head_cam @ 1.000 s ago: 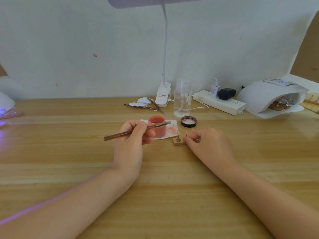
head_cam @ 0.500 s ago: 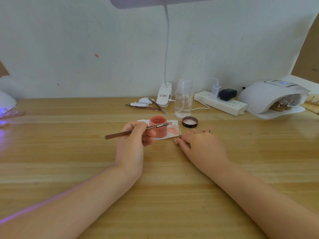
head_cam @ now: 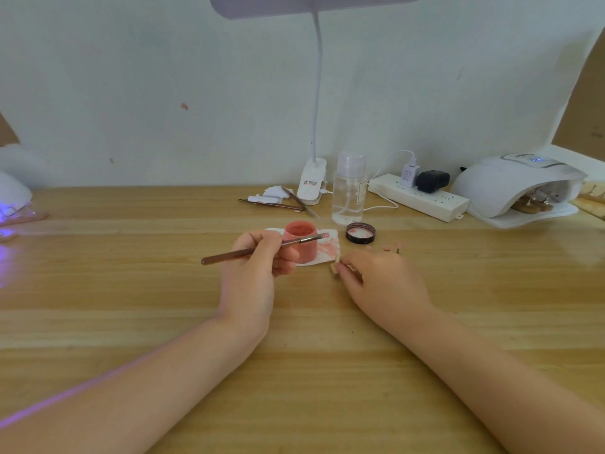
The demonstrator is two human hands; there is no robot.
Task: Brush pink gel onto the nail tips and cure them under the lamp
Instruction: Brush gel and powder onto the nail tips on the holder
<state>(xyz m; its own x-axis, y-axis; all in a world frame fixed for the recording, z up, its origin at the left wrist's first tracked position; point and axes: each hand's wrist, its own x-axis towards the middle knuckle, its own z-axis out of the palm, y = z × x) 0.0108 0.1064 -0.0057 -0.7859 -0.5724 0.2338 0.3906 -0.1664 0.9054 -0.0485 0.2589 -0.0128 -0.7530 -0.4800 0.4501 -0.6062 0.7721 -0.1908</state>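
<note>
Head view: my left hand (head_cam: 252,273) has its grip closed round the brush (head_cam: 262,249), bristles out past the fingers above the pink gel pot (head_cam: 301,241). My right hand (head_cam: 383,280) pinches a small nail-tip stand (head_cam: 335,269) at its fingertips, on the worktop just right of the pot; the tip itself I cannot make out. The curing lamp (head_cam: 510,188) sits well to the right. I'd hold the stand steady, load little gel, and stroke thinly.
</note>
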